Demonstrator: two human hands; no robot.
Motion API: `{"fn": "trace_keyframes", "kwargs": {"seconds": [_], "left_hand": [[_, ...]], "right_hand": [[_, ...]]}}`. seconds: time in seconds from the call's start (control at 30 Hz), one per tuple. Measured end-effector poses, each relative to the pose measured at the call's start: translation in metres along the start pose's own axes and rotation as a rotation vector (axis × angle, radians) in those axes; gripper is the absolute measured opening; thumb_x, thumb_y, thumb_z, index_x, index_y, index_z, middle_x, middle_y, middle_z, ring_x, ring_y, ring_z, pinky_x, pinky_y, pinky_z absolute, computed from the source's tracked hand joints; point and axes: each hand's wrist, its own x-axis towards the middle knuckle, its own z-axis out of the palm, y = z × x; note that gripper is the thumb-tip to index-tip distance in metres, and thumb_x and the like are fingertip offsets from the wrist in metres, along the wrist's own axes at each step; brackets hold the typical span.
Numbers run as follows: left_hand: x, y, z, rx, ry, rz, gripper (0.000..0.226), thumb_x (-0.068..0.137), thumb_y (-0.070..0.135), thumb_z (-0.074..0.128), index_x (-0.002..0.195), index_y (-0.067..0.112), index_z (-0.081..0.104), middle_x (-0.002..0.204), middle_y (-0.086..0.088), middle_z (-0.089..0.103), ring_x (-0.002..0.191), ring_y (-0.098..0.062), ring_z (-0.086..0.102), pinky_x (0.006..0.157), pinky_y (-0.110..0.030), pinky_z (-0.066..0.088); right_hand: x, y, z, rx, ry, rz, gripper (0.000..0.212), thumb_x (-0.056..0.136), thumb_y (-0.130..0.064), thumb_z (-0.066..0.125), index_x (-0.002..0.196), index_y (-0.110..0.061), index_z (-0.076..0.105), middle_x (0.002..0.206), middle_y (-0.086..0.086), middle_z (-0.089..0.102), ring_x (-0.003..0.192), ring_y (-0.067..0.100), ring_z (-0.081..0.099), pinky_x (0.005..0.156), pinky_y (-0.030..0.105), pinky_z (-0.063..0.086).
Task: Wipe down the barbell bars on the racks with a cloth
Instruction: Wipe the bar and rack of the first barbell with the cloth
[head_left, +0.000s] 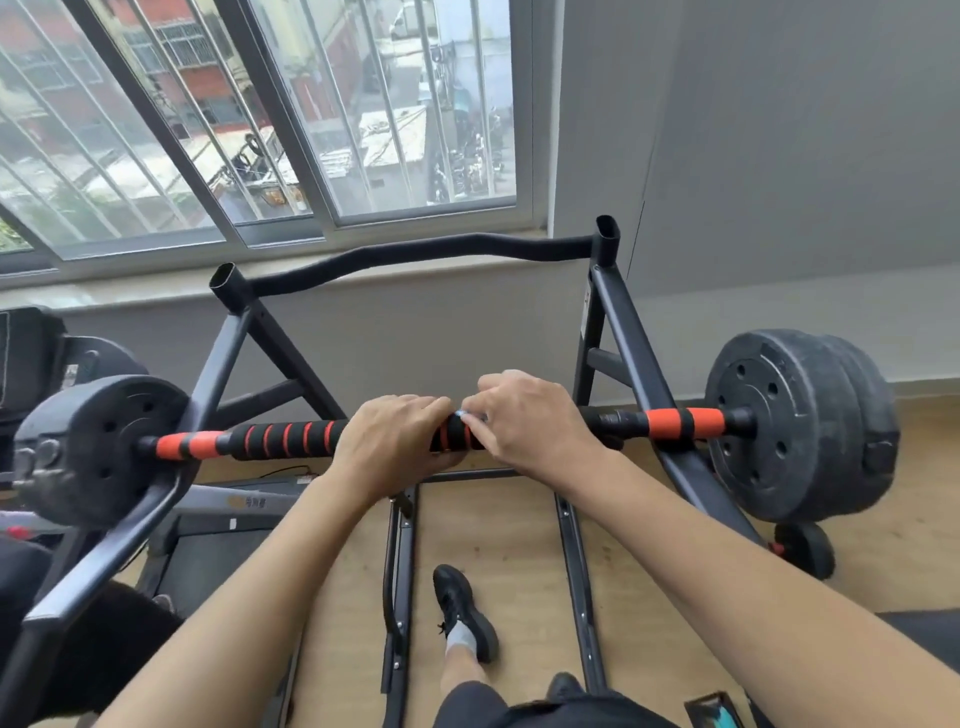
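Fingers of the left hand curled round the barbell bar, right hand just beside it, fingers bent over a pale cloth at the bar's middle, bar lying across the black rack, weight plates at both ends

This is a small workout room, likely in a flat. A barbell with black weight plates sits on a steel rack, and a treadmill stands on the wooden floor. The barred window overlooks neighbouring buildings.
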Motion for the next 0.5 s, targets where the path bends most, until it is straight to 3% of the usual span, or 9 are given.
{"fn": "trace_keyframes", "kwargs": {"seconds": [0.13, 0.27, 0.4, 0.5], "left_hand": [[-0.020, -0.001, 0.008, -0.029, 0.185, 0.000, 0.038, 0.098, 0.052, 0.053, 0.093, 0.017, 0.066, 0.086, -0.002, 0.057, 0.080, -0.025, 0.055, 0.080, -0.041, 0.045], [-0.008, 0.017, 0.005, -0.074, 0.317, -0.379, 0.036, 0.101, 0.024, 0.041, 0.067, 0.017, 0.047, 0.068, -0.001, 0.052, 0.065, -0.027, 0.053, 0.064, -0.042, 0.043], [0.010, 0.015, 0.000, -0.069, 0.076, -0.511, 0.042, 0.096, 0.029, 0.037, 0.057, 0.017, 0.046, 0.058, -0.001, 0.056, 0.060, -0.030, 0.059, 0.055, -0.036, 0.038], [0.024, -0.003, -0.003, -0.101, -0.147, -0.530, 0.045, 0.097, 0.035, 0.035, 0.063, 0.014, 0.055, 0.060, 0.001, 0.050, 0.067, -0.030, 0.055, 0.061, -0.035, 0.035]], "right_hand": [[0.002, 0.001, 0.000, 0.037, -0.014, 0.038, 0.031, 0.101, -0.044, 0.052, 0.089, -0.026, 0.073, 0.080, -0.008, 0.047, 0.087, 0.017, 0.054, 0.064, 0.033, 0.048], [-0.001, 0.002, 0.005, 0.007, 0.025, 0.036, 0.029, 0.100, -0.042, 0.055, 0.082, -0.027, 0.072, 0.077, -0.008, 0.045, 0.082, 0.017, 0.053, 0.057, 0.031, 0.041], [0.003, 0.005, 0.010, -0.102, 0.103, 0.005, 0.029, 0.096, -0.039, 0.062, 0.072, -0.025, 0.068, 0.072, -0.008, 0.042, 0.070, 0.018, 0.052, 0.049, 0.027, 0.030], [0.009, -0.002, 0.016, -0.169, 0.134, 0.009, 0.030, 0.094, -0.033, 0.064, 0.066, -0.021, 0.063, 0.071, -0.005, 0.050, 0.064, 0.020, 0.053, 0.044, 0.027, 0.031]]}}
